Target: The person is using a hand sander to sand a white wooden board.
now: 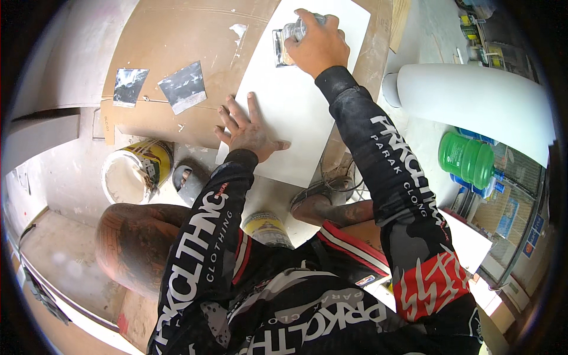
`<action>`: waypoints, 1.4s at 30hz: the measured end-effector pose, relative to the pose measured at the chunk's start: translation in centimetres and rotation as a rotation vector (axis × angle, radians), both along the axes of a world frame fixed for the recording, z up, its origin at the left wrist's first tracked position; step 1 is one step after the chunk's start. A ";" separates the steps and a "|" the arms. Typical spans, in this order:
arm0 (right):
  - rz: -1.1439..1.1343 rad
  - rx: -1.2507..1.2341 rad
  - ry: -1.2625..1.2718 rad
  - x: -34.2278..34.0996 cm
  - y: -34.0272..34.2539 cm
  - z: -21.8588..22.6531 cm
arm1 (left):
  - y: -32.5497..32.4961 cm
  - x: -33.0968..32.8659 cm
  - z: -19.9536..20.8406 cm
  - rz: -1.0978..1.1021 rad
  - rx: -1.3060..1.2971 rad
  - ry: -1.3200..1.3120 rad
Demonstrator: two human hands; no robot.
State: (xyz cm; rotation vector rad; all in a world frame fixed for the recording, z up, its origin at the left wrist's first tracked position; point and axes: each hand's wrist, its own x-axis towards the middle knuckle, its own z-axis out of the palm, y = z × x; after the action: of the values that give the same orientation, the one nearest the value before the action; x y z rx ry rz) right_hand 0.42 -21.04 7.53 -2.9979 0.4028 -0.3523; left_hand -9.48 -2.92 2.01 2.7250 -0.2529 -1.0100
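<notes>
Right hand (319, 48) grasps grey tool (288, 34), far on white panel (296, 121) | left hand (247, 135) flat, nearer, gripping nothing | work seemingly under way (share left: cannot tell)

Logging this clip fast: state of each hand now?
Left hand: open, spread on the white board.
Right hand: closed around a grey handheld tool.
</notes>
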 end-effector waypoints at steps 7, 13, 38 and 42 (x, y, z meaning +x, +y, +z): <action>0.254 0.047 -0.020 -2.2 -2.5 -0.5 | 0.1 0.1 0.1 0.000 -0.007 0.000; 0.297 0.161 0.093 -1.8 -10.5 0.2 | 0.3 -0.2 -0.4 0.002 -0.030 -0.020; 0.839 0.182 0.494 -4.6 -7.5 5.0 | 0.4 -0.1 -0.1 0.026 -0.070 0.006; 0.899 0.166 0.435 -4.0 -6.9 4.6 | 0.3 -0.1 -0.1 0.012 -0.057 0.003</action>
State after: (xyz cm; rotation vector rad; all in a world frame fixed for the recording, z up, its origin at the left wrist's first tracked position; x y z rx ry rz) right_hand -3.54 -27.93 12.11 -2.7038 -0.8322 0.3889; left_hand -9.56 -2.57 1.88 2.6705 -0.2600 -0.9882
